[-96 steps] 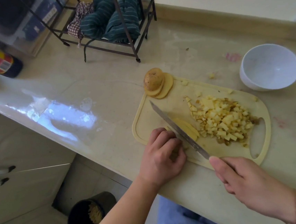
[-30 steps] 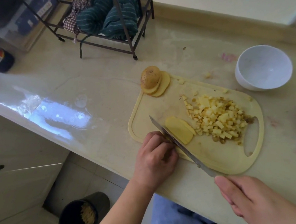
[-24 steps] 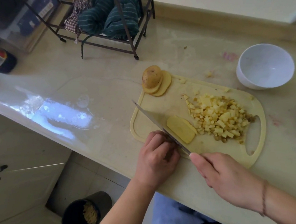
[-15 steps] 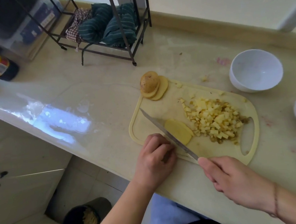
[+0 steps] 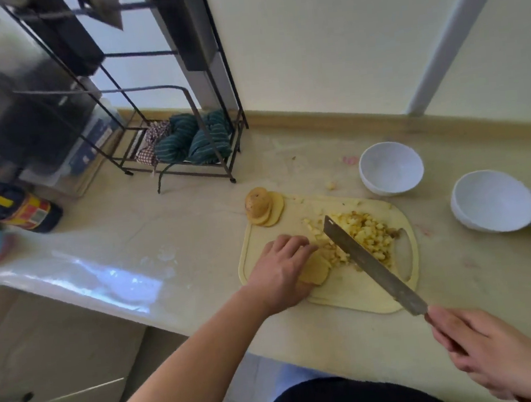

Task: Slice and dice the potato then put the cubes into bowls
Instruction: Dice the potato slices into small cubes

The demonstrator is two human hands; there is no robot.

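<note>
Beige counter, cutting board: left hand pressing slices; right hand, five o'clock, gripping knife.

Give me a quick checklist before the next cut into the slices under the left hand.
1. Slices pinned: left hand rests on the stacked potato slices on the cutting board: ok.
2. Knife held: right hand grips the knife by its handle: ok.
3. Blade placed: it slants above the diced potato pile, not over the slices: not ok.
4. Fingertips tucked back from the cut line: cannot tell.
5. Bowls ready: two white bowls stand empty right of the board: ok.
6. Remaining potato end and slices sit at the board's far left corner, clear of the blade: ok.
</note>
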